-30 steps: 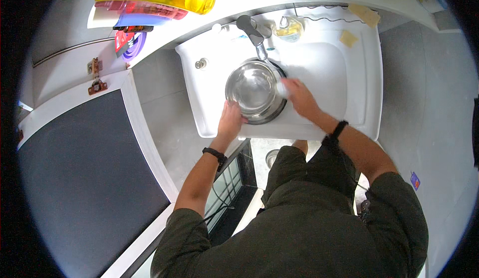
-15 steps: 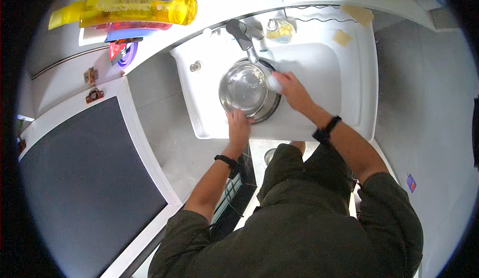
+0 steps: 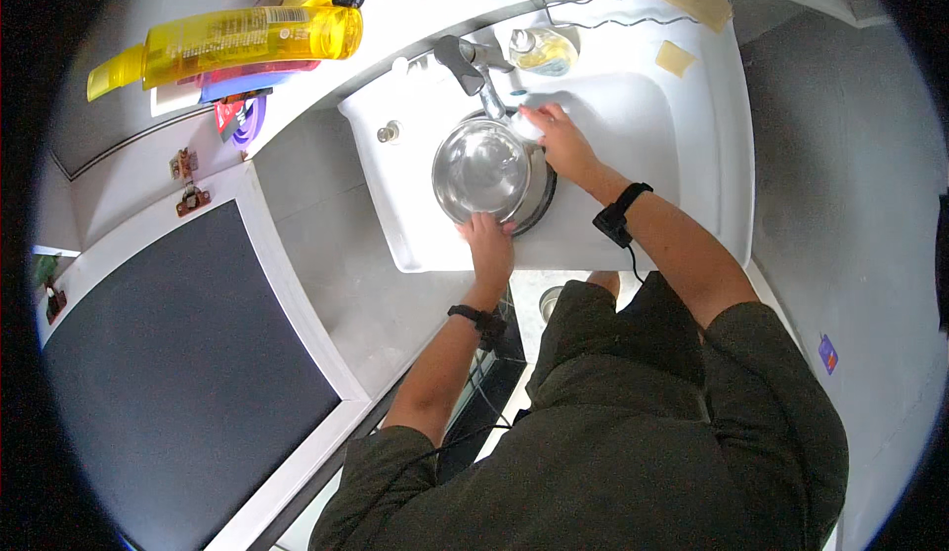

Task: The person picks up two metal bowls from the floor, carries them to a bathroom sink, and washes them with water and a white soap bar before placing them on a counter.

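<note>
A shiny steel pot (image 3: 479, 170) sits tilted in the left part of the white sink (image 3: 643, 141), under the grey faucet (image 3: 491, 103). Its open mouth faces up and to the left, and its darker base edge shows on the right. My left hand (image 3: 487, 243) grips the pot's near rim, fingers over the edge. At the pot's far right side, my right hand (image 3: 563, 146) presses a small white thing (image 3: 529, 128) against the outer wall. That white thing is mostly covered by my fingers, so its kind cannot be made out.
Behind the faucet stands a clear soap bottle (image 3: 544, 51) with yellowish liquid. A yellow sponge (image 3: 675, 59) lies on the sink's back right ledge. A large yellow bottle (image 3: 227, 45) lies on the white shelf at upper left. A dark-panelled cabinet door (image 3: 188, 373) hangs open at left.
My right hand has slid up along the pot's outer side toward the faucet, carrying the white thing. My left hand has shifted slightly right along the rim. The whole view has moved a little.
</note>
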The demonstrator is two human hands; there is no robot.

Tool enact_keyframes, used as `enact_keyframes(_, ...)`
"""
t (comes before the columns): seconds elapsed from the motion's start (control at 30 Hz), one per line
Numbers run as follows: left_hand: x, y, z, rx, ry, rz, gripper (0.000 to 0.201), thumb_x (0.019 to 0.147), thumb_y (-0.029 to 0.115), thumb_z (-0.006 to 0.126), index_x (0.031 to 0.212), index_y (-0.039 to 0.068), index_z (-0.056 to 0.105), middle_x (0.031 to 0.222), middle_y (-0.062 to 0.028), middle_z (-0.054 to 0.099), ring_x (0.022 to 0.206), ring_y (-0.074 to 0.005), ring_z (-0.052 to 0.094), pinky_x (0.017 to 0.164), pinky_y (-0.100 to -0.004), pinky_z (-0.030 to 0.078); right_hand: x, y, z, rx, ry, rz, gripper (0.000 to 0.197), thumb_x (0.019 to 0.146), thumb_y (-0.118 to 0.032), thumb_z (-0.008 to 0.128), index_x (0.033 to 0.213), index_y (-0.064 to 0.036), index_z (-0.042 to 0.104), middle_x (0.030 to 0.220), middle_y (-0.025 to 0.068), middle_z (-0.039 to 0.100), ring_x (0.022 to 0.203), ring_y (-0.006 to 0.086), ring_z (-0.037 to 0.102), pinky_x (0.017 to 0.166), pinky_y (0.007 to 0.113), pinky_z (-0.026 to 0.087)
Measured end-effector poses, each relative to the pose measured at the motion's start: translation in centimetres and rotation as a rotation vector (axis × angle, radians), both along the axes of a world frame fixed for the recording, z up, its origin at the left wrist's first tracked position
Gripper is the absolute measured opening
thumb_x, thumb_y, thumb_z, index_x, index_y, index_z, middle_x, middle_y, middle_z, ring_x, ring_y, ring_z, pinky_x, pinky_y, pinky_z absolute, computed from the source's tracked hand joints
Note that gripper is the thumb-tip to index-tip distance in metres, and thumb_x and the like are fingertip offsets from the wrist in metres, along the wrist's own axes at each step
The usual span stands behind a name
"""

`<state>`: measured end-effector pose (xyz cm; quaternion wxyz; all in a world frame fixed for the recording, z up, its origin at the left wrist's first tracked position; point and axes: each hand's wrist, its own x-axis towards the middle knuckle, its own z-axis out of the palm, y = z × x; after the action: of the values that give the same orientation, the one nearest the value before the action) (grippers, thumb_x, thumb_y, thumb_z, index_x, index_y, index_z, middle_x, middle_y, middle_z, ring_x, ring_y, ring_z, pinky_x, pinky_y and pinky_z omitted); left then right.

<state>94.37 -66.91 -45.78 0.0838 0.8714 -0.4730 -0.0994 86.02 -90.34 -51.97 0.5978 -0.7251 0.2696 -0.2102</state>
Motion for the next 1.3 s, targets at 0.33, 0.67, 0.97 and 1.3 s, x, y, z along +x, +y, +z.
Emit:
enact_keyframes(0.33, -0.9, -1.3, 2.6, 0.228, 0.276, 0.197, 0.04, 0.089, 0.032, 0.068, 0.109, 0.0, 0.057, 0.117, -0.0199, 0.056, 0.115, -0.0409, 0.049, 0.104, -0.0649, 0.027, -2.1, 1.5, 0.9, -0.117, 0.104, -0.026, 0.06, 0.083, 0.009, 0.057, 0.14, -0.0104, 0.051, 0.119, 0.0215, 0.053, 0.111, 0.0386, 0.056, 0.095, 0.044, 0.048)
enact_keyframes(0.67, 7.8, 4.7, 1.9, 0.236, -0.118, -0.41, 0.051, 0.079, 0.032, 0.073, 0.113, -0.001, 0.056, 0.125, -0.0197, 0.057, 0.126, -0.0359, 0.05, 0.117, -0.0505, 0.031, -2.7, 3.0, -0.2, -0.129, 0.127, 0.088, 0.058, 0.087, 0.003, 0.06, 0.141, -0.0116, 0.048, 0.127, 0.0205, 0.052, 0.122, 0.0397, 0.051, 0.107, 0.045, 0.043)
enact_keyframes(0.97, 1.8, 0.6, -1.0, 0.037, -0.079, -0.217, 0.037, 0.082, 0.032, 0.072, 0.093, 0.002, 0.053, 0.09, -0.012, 0.055, 0.094, -0.0348, 0.053, 0.093, -0.0508, 0.042, -1.9, 2.5, 1.2, -0.075, 0.087, -0.044, 0.056, 0.08, 0.005, 0.062, 0.134, -0.0068, 0.053, 0.123, 0.0224, 0.052, 0.115, 0.0421, 0.052, 0.098, 0.047, 0.047)
enact_keyframes(1.3, 0.1, -0.6, -0.5, 0.034, -0.157, -0.099, 0.027, 0.084, 0.023, 0.07, 0.093, 0.005, 0.052, 0.091, -0.012, 0.052, 0.089, -0.032, 0.051, 0.08, -0.0453, 0.039, -4.0, 9.1, -2.1, -0.052, 0.169, -0.075, 0.058, 0.081, -0.005, 0.071, 0.134, -0.0003, 0.047, 0.119, 0.0219, 0.053, 0.117, 0.0407, 0.05, 0.101, 0.044, 0.043)
